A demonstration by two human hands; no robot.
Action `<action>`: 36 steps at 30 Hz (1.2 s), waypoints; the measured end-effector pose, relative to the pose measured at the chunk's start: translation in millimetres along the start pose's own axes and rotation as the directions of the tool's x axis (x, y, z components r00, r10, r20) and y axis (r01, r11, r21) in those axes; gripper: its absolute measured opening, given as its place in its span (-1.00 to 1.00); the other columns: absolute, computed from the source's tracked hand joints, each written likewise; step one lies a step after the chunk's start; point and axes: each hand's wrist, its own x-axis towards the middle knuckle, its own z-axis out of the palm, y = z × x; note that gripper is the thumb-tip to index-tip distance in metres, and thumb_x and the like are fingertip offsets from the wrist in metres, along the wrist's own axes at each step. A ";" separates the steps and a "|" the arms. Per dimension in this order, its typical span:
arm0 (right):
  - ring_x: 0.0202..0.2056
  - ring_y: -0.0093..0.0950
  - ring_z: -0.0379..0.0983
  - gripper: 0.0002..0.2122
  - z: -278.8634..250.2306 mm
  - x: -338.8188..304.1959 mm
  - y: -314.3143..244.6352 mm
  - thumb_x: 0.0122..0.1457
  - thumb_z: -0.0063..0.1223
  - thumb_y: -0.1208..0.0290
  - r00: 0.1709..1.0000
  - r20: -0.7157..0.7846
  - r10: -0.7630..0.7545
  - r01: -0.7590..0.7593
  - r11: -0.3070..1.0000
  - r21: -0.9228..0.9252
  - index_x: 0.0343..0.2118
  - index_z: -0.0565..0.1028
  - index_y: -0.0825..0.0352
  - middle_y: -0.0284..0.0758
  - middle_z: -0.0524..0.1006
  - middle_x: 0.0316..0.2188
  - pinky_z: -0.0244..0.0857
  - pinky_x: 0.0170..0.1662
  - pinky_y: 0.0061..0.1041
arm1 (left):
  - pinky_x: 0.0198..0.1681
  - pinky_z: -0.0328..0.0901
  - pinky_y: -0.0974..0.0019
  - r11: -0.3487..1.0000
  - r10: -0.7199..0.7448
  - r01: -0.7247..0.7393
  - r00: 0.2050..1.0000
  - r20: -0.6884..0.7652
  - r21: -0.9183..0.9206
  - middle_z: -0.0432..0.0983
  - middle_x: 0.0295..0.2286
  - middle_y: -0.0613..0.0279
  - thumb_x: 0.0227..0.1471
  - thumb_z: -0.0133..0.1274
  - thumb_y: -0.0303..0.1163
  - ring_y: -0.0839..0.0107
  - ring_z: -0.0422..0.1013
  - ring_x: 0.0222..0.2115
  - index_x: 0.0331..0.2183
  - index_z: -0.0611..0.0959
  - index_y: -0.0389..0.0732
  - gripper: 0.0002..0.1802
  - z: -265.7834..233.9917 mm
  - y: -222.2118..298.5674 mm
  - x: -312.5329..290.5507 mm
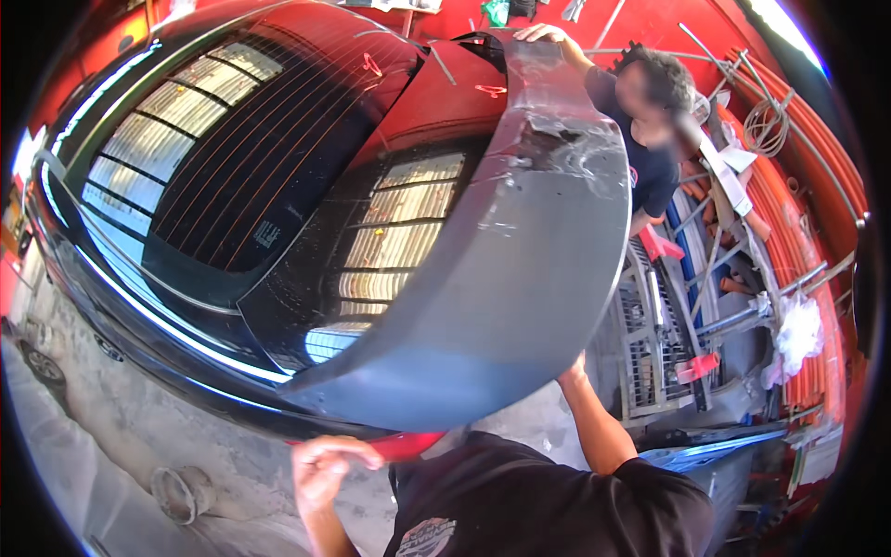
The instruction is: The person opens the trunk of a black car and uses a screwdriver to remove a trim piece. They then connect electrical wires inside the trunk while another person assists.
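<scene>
A large grey car spoiler (pixel 548 237) lies across the back of a glossy black car, along the trunk lid (pixel 399 223). Pale scuffs and a dark worn patch mark its far end. My right hand (pixel 573 371) is at the spoiler's near outer edge, its fingers hidden behind the panel. My left hand (pixel 325 464) is raised beside a red tail light (pixel 408 446), fingers partly bent and apart, holding nothing that I can see. On the far side another person (pixel 650 139) rests a hand (pixel 548 35) on the spoiler's far end.
Metal racks (pixel 650 316), long orange pipes (pixel 789 251) and a coiled cable (pixel 766 128) crowd the right side. A crumpled white plastic bag (pixel 798 330) hangs there. A bucket (pixel 181 492) stands on the concrete floor at lower left. The rear window (pixel 251 176) reflects bright panes.
</scene>
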 end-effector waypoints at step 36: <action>0.24 0.18 0.28 -0.37 59.5 46.4 -47.2 0.30 -0.22 0.25 0.867 0.404 0.291 -0.280 0.956 -0.088 0.42 -0.01 0.15 0.24 0.20 0.29 0.25 0.27 0.11 | -0.26 0.47 0.22 0.652 0.188 0.239 0.868 -0.459 0.720 0.69 -0.29 -0.02 0.23 0.16 -0.23 0.32 0.61 -0.38 -0.04 0.63 -0.36 -0.59 224.1 -171.2 46.1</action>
